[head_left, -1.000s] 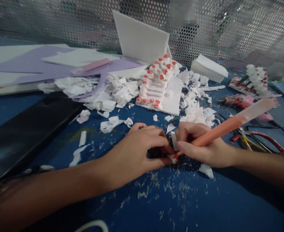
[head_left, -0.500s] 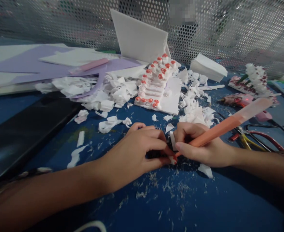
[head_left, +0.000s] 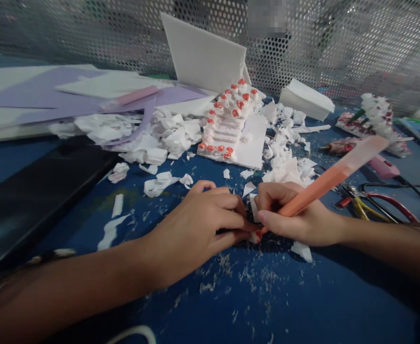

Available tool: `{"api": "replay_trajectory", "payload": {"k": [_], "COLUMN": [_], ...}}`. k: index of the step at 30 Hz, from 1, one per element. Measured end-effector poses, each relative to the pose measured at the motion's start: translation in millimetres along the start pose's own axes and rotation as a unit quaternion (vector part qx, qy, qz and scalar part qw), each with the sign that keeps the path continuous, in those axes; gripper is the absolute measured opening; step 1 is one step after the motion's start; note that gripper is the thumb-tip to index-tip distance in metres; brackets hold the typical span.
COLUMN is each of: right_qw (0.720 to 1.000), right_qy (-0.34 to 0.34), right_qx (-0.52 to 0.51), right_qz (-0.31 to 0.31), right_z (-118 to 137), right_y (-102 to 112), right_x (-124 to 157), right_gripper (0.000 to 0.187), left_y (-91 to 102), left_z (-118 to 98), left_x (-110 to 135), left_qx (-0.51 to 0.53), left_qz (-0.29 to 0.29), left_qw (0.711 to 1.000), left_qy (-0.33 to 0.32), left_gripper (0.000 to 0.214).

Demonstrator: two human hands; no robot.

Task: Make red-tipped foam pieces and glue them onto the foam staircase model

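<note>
My left hand (head_left: pixel 199 222) rests on the blue table (head_left: pixel 267 296) with thumb and fingers pinched on a small white foam piece (head_left: pixel 256 236) that has red on its top. My right hand (head_left: pixel 292 215) grips an orange marker (head_left: pixel 324 180) like a pen, its tip touching that small piece. A thin white strip (head_left: pixel 254 206) stands between the two hands. Behind them sits a white stepped foam model (head_left: pixel 231 126) dotted with red-topped pieces.
White scraps (head_left: pixel 167 136) litter the table around the model. Purple and white sheets (head_left: pixel 52 93) lie at the back left, a dark board (head_left: pixel 34 191) at the left. Scissors and pliers (head_left: pixel 371 203), a glue gun (head_left: pixel 346 145) and a flowered model (head_left: pixel 374 117) lie right. A perforated metal screen (head_left: pixel 339 43) closes the back.
Both hands stay in place on the small piece. The marker's far end has dipped slightly left and the tip has shifted a little on the piece.
</note>
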State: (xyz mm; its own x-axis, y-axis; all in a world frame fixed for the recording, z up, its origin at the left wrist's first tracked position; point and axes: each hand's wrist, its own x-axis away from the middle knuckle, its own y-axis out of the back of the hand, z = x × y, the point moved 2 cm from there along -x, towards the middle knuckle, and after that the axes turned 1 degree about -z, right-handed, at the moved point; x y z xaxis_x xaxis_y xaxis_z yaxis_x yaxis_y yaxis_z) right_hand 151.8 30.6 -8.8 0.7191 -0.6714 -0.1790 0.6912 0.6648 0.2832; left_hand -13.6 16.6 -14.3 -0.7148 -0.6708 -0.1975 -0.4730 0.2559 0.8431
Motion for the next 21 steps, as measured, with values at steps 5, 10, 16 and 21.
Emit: {"api": "replay_trajectory", "payload": {"k": [5, 10, 16, 21], "right_qw": [1.0, 1.0, 1.0, 1.0], "right_qy": [0.001, 0.007, 0.011, 0.004], "right_qx": [0.004, 0.014, 0.014, 0.013], "right_qz": [0.002, 0.005, 0.017, 0.008], "right_z": [0.7, 1.7, 3.1, 1.7], "right_y": [-0.4, 0.0, -0.6, -0.5], "right_x": [0.7, 1.0, -0.2, 0.9], "right_gripper": [0.019, 0.02, 0.02, 0.02], "left_y": [0.3, 0.6, 0.2, -0.1], "left_z": [-0.7, -0.4, 0.2, 0.8], "left_x": [-0.5, 0.2, -0.8, -1.0], "left_qx": [0.004, -0.002, -0.003, 0.009], "left_qz": [0.008, 0.005, 0.007, 0.002], "left_qw": [1.0, 1.0, 1.0, 1.0], "left_qy": [0.003, 0.0, -0.003, 0.002], "left_gripper": [0.015, 0.013, 0.014, 0.012]}}
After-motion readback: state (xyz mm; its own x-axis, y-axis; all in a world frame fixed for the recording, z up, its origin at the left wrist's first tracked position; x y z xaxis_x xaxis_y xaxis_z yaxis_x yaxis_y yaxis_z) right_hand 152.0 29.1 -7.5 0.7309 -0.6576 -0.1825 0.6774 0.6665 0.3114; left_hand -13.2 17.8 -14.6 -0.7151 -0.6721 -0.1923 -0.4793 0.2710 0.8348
